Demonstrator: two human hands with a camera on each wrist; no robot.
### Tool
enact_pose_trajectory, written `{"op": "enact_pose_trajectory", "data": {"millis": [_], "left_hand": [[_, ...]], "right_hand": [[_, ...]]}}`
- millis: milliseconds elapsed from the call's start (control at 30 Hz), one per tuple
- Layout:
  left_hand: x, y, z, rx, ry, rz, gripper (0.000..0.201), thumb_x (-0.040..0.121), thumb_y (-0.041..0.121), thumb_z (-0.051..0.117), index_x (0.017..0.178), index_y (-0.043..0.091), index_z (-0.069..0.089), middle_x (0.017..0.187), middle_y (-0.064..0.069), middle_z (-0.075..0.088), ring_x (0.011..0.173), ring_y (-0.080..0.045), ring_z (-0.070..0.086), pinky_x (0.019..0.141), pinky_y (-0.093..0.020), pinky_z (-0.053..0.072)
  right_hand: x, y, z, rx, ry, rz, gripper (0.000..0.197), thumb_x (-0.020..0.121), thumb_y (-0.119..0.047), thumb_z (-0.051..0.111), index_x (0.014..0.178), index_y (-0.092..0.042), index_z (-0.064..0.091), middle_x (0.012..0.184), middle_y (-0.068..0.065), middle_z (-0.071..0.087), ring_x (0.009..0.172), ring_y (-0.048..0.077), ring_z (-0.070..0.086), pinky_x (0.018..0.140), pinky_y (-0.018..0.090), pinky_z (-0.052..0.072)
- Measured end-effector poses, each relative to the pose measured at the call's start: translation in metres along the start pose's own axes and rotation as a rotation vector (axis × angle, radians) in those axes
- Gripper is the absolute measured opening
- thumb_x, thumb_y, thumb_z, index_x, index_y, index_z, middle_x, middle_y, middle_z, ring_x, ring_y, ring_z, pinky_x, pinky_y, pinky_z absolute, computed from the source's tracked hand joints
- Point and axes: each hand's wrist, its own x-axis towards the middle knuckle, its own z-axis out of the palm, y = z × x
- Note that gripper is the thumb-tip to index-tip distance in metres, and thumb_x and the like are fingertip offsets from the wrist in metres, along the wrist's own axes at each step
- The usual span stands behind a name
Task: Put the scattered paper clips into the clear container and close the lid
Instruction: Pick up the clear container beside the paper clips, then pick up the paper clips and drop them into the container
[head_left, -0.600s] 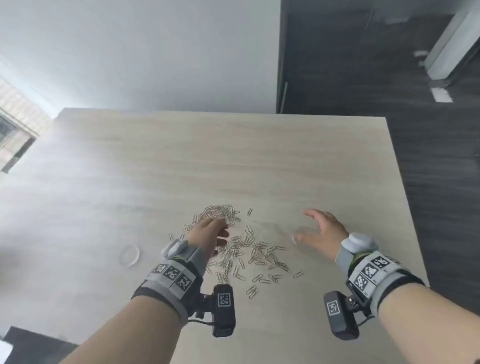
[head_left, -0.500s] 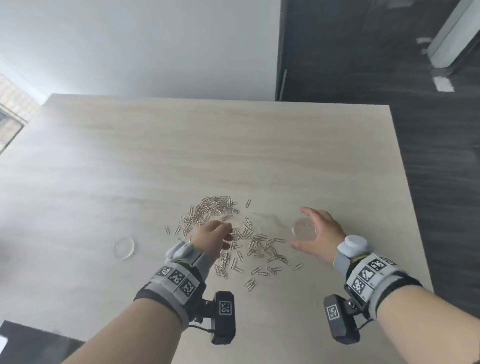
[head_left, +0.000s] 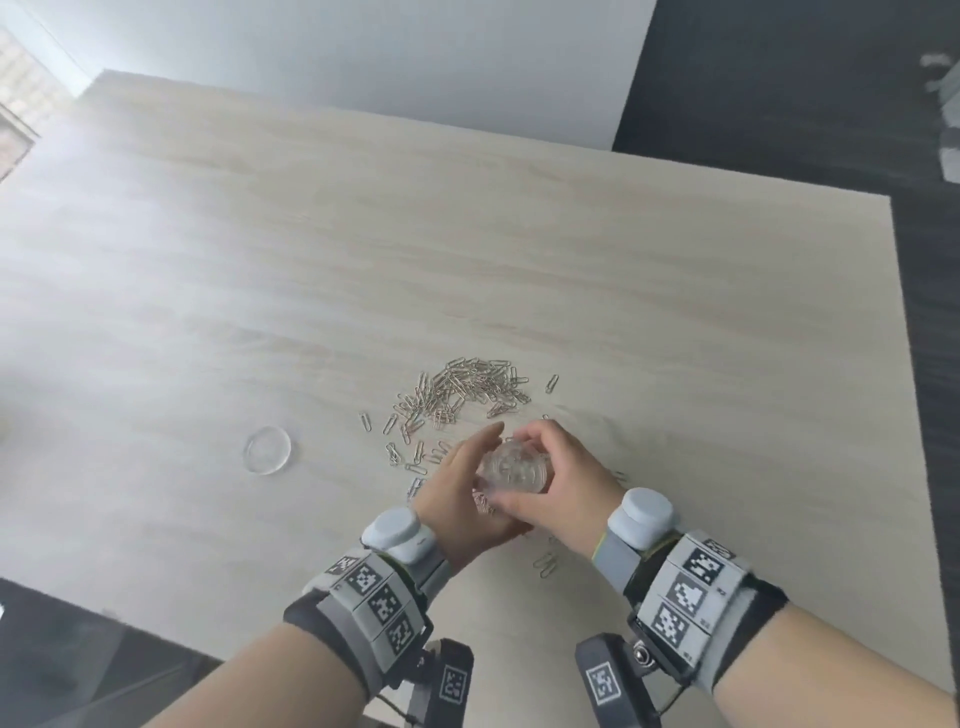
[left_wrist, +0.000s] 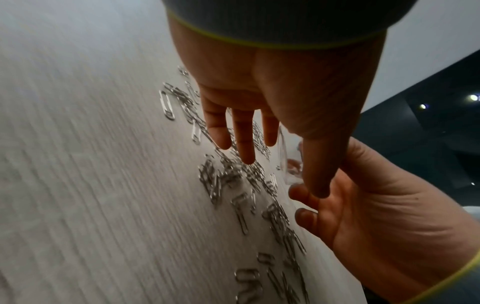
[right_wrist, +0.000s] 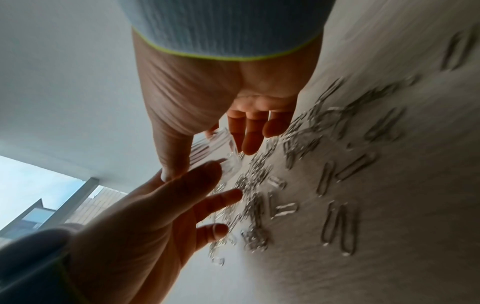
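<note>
The small clear container (head_left: 511, 470) is held above the table between my two hands, its mouth facing up. My right hand (head_left: 553, 470) grips it, thumb on the near side and fingers curled round the far side (right_wrist: 215, 152). My left hand (head_left: 467, 470) lies against its left side with fingers nearly straight; its thumb (left_wrist: 315, 174) touches the container wall (left_wrist: 291, 164). Silver paper clips (head_left: 470, 389) lie in a pile just beyond the hands, with several more scattered beneath and around them (left_wrist: 233, 181) (right_wrist: 311, 144). The round clear lid (head_left: 267, 449) lies flat to the left.
The pale wooden table (head_left: 363, 234) is wide, with its right edge (head_left: 906, 415) and near-left edge (head_left: 130, 618) dropping to dark floor. Two loose clips (head_left: 545, 564) lie near my right wrist. A white wall stands behind the far edge.
My right hand has gripped the container, lifted it and brought it left over the clips. My left hand left the clips and came against the container's side.
</note>
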Motion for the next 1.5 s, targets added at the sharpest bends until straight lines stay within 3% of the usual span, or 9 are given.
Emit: {"op": "enact_pose_trajectory", "data": {"millis": [133,267,367,533,733,867,1033,1133,1500], "left_hand": [[0.001,-0.022,-0.027,-0.020,0.046,-0.008,0.075,0.057,0.054,0.070,0.128,0.039,0.051,0.119,0.018,0.064,0.089,0.000,0.062,0.084,-0.032,0.054],[-0.002,-0.047,-0.057,-0.206,0.180,-0.092,0.073,0.055,0.061,0.076,0.121,0.047,0.049,0.116,0.021,0.063,0.081,0.000,0.063,0.068,-0.017,0.051],[-0.004,-0.068,-0.076,-0.336,0.268,-0.167,0.076,0.054,0.059,0.078,0.123,0.039,0.054,0.114,0.015,0.067,0.067,0.003,0.060,0.068,-0.017,0.050],[-0.004,-0.085,-0.095,-0.517,0.288,-0.241,0.073,0.051,0.055,0.082,0.119,0.042,0.056,0.111,0.016,0.070,0.066,-0.006,0.060,0.055,-0.026,0.049],[0.007,-0.085,-0.110,-0.633,0.235,-0.331,0.068,0.050,0.048,0.083,0.113,0.044,0.059,0.107,0.017,0.073,0.068,-0.016,0.071,0.038,-0.026,0.044],[0.010,-0.089,-0.119,-0.656,0.157,-0.349,0.074,0.049,0.044,0.086,0.117,0.041,0.058,0.109,0.012,0.073,0.071,-0.020,0.074,0.038,-0.027,0.047],[0.008,-0.093,-0.119,-0.621,0.127,-0.334,0.075,0.061,0.026,0.091,0.128,0.035,0.056,0.113,0.009,0.072,0.076,-0.020,0.074,0.040,-0.026,0.048],[0.009,-0.095,-0.117,-0.609,0.126,-0.332,0.071,0.069,0.017,0.088,0.129,0.034,0.055,0.116,0.008,0.070,0.076,-0.019,0.074,0.041,-0.026,0.048],[0.004,-0.097,-0.115,-0.572,0.147,-0.303,0.073,0.058,0.033,0.089,0.122,0.045,0.056,0.119,0.015,0.068,0.090,-0.015,0.071,0.045,-0.029,0.051]], "right_hand": [[0.022,-0.012,0.016,-0.034,-0.117,-0.045,0.057,0.061,-0.066,0.067,0.110,-0.043,0.049,0.107,-0.018,0.055,0.088,0.002,0.054,0.084,0.029,0.048],[0.060,0.003,0.005,-0.230,0.181,-0.065,0.041,0.075,-0.063,0.048,0.103,-0.035,0.057,0.112,-0.010,0.057,0.109,0.017,0.051,0.095,0.039,0.043],[0.088,0.008,-0.009,-0.373,0.282,0.070,0.038,0.078,-0.047,0.056,0.113,-0.031,0.059,0.124,-0.003,0.053,0.118,0.025,0.046,0.100,0.040,0.039],[0.098,0.003,-0.008,-0.516,0.204,0.108,0.043,0.082,-0.036,0.058,0.124,-0.029,0.056,0.127,-0.001,0.047,0.122,0.028,0.038,0.103,0.038,0.036],[0.095,-0.011,0.011,-0.462,0.021,-0.051,0.028,0.079,-0.017,0.055,0.105,-0.026,0.061,0.113,-0.004,0.051,0.099,0.019,0.054,0.089,0.036,0.046],[0.115,-0.029,0.009,-0.474,0.196,-0.021,0.035,0.079,-0.032,0.058,0.114,-0.027,0.057,0.123,-0.001,0.050,0.115,0.024,0.046,0.095,0.036,0.041],[0.123,-0.045,0.020,-0.750,-0.017,0.001,0.083,0.063,-0.073,0.063,0.136,-0.044,0.036,0.145,-0.009,0.029,0.131,0.024,0.029,0.104,0.045,0.033],[0.113,-0.043,0.026,-0.839,-0.060,-0.045,0.089,0.056,-0.079,0.063,0.135,-0.049,0.033,0.142,-0.010,0.030,0.130,0.022,0.028,0.102,0.046,0.034],[0.083,-0.017,0.034,-0.618,0.040,-0.117,0.017,0.086,-0.026,0.061,0.102,-0.031,0.063,0.106,-0.008,0.052,0.091,0.017,0.055,0.074,0.032,0.049]]}}
